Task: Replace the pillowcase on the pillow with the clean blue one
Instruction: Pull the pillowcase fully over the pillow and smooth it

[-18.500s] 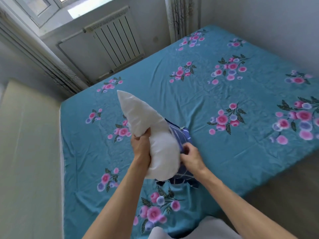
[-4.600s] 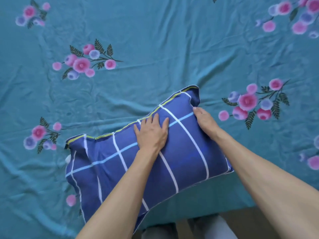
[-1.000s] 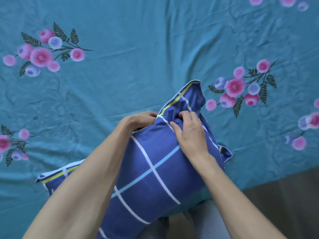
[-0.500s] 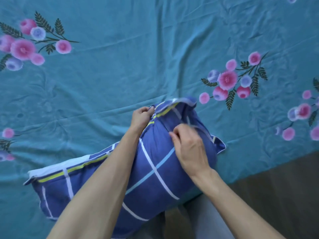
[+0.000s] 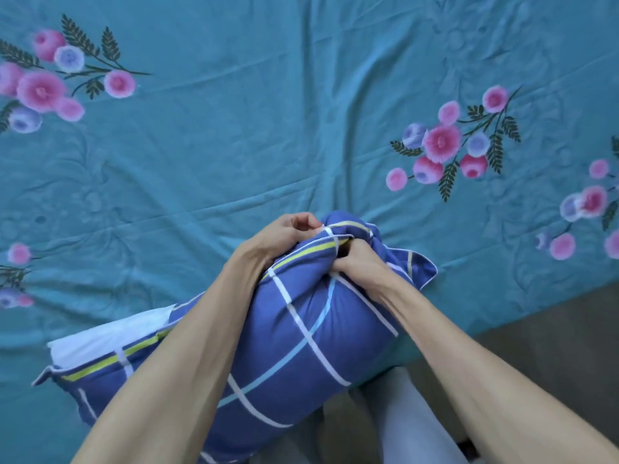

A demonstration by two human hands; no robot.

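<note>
Blue checked case (image 5: 294, 333) on the pillow (image 5: 110, 336), at the sheet's (image 5: 268, 112) near edge. Left hand (image 5: 284, 236) and right hand (image 5: 361, 262) both pinch its far corner. Soft, light, floppy; probably best gripped at corners or the hem.

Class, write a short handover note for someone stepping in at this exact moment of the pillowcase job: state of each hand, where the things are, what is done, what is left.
Left hand: pinches the yellow-striped edge of the dark blue checked cotton pillowcase at its far end.
Right hand: grips bunched pillowcase fabric beside it, fingers curled in.
White stuffed pillow: mostly inside the pillowcase, lying on the teal floral bedsheet at the bed's near edge; a white corner sticks out at the near-left open end.
Done: pillow is inside the case.
Left: seat the far corner, tuck in the exposed white end, smooth it flat.
</note>
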